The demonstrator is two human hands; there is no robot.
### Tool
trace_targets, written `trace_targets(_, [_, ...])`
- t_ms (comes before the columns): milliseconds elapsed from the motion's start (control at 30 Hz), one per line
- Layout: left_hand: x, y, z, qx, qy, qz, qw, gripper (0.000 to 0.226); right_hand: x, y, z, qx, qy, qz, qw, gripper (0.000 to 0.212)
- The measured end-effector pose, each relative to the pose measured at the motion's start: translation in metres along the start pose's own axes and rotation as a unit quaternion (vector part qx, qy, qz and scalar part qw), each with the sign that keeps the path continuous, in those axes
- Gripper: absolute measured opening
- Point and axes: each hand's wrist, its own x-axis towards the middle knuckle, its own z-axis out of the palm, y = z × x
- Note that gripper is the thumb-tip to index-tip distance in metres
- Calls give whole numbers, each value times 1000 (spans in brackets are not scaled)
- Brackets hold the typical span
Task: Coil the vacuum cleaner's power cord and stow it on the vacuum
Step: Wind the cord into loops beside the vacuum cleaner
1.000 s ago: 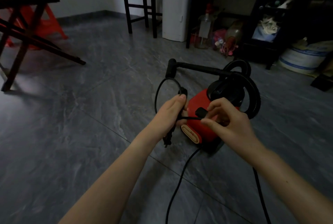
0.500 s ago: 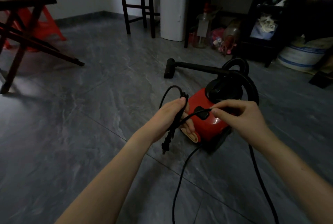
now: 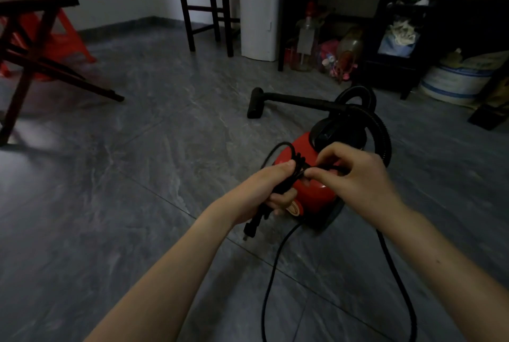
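A red canister vacuum [image 3: 312, 197] with a black top sits on the grey floor, its black hose [image 3: 381, 132] arching over it and its wand [image 3: 297, 100] lying to the left. My left hand [image 3: 268, 187] grips a small bundle of black power cord loops [image 3: 292, 173], with the plug [image 3: 250, 228] dangling below the fist. My right hand [image 3: 355, 173] pinches a strand of the cord right next to the bundle, in front of the vacuum. The loose rest of the cord [image 3: 271, 273] trails over the floor toward me.
A dark wooden table [image 3: 30, 39] with a red stool behind it stands at the left. At the back are a wooden chair [image 3: 206, 3], a white appliance [image 3: 260, 8], bottles [image 3: 307, 39] and dark shelving with clutter. A white sack [image 3: 457, 80] lies at the right.
My right hand has moved left, bringing its strand of cord up against the bundle in my left hand. The loop above the left fist has shrunk and the bundle has thickened.
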Motion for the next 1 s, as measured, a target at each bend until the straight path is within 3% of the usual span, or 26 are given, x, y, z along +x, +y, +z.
trace_targets(100, [-1, 3, -5, -80, -13, 1, 997, 42, 1, 2, 1, 28, 39, 41, 998, 27])
trace_targets(200, [-2, 2, -16, -138, -1, 45, 989, 30, 2, 11, -3, 186, -9, 126, 974, 21])
trace_targets(300, [-6, 2, -30, -260, 49, 83, 961, 28, -9, 37, -10, 322, -130, 221, 911, 26])
trace_targets(367, [-10, 5, -41, -348, 74, 100, 929, 30, -21, 52, -13, 405, -181, 272, 854, 43])
trace_targets(433, [-13, 6, -51, -361, 61, 105, 925, 29, -25, 61, -17, 496, -145, 294, 804, 45])
trace_targets(467, [-14, 7, -54, -348, 40, 101, 931, 26, -23, 64, -19, 518, -110, 289, 797, 39])
trace_targets(533, [-14, 6, -53, -332, -2, 86, 939, 24, -13, 61, -22, 467, -55, 275, 838, 26])
trace_targets(633, [-12, 10, -46, -345, -39, 87, 934, 25, -1, 50, -11, 346, -21, 261, 901, 27])
trace_targets(867, [-8, 20, -34, -341, -52, 104, 933, 35, -8, 38, 34, 204, -16, 253, 946, 33])
trace_targets(1000, [-10, 28, -40, -349, 2, 148, 925, 38, -20, 43, 49, 169, -11, 234, 957, 46])
